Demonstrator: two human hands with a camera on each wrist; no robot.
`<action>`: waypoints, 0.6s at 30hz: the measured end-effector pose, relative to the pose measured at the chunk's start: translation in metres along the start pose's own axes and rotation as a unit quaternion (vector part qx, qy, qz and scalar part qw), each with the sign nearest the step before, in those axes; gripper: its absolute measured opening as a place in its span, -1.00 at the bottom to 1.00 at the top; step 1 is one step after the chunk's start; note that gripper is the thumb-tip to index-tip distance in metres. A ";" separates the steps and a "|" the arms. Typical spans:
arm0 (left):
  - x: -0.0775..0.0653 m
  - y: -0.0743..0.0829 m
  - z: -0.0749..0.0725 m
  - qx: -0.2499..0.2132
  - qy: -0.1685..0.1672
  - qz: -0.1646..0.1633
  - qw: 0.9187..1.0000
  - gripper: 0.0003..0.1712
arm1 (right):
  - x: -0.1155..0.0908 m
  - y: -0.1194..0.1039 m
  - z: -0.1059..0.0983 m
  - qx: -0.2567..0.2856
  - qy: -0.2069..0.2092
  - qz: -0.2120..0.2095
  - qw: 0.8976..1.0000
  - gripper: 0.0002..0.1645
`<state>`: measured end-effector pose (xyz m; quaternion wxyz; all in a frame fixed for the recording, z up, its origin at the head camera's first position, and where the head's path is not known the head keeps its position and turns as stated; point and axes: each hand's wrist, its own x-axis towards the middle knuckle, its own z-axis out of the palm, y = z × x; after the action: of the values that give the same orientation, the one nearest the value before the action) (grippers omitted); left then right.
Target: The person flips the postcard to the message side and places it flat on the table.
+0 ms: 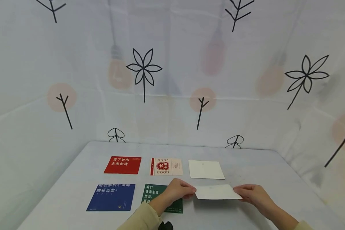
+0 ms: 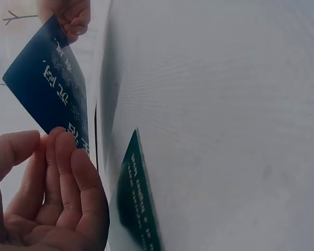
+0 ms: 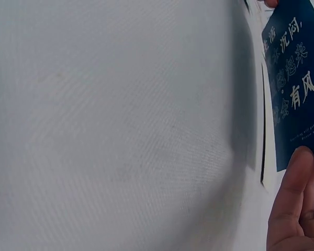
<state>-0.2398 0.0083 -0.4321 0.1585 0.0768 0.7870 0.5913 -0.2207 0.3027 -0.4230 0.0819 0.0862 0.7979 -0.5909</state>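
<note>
Between my two hands a card (image 1: 217, 192) is held up over the table, its plain white side toward the head camera. The wrist views show its other side: dark blue (image 2: 42, 83) with pale Chinese lettering. My left hand (image 1: 176, 191) pinches the left edge between thumb and fingers. At the opposite edge my right hand (image 1: 254, 196) pinches it the same way. Under my left forearm lies a green card (image 1: 172, 207), partly covered by the hand and wrist. A cream-white card (image 1: 206, 169) lies flat just beyond the held one.
Left of the green card lies a blue card (image 1: 112, 198). Behind these are a red card (image 1: 122, 165) and a cream card with red print (image 1: 166, 166). A small black object (image 1: 165, 226) shows at the bottom edge. A patterned white curtain (image 1: 172, 121) stands behind the white table (image 1: 66, 191).
</note>
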 end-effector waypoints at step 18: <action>0.000 -0.003 0.005 -0.002 -0.002 -0.003 1.000 -0.75 | -0.001 0.008 0.010 -0.035 0.030 0.021 0.999 -0.54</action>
<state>-0.2382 0.0119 -0.4357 0.1623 0.0756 0.7858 0.5920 -0.2178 0.2955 -0.4335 0.0733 0.1175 0.8182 -0.5580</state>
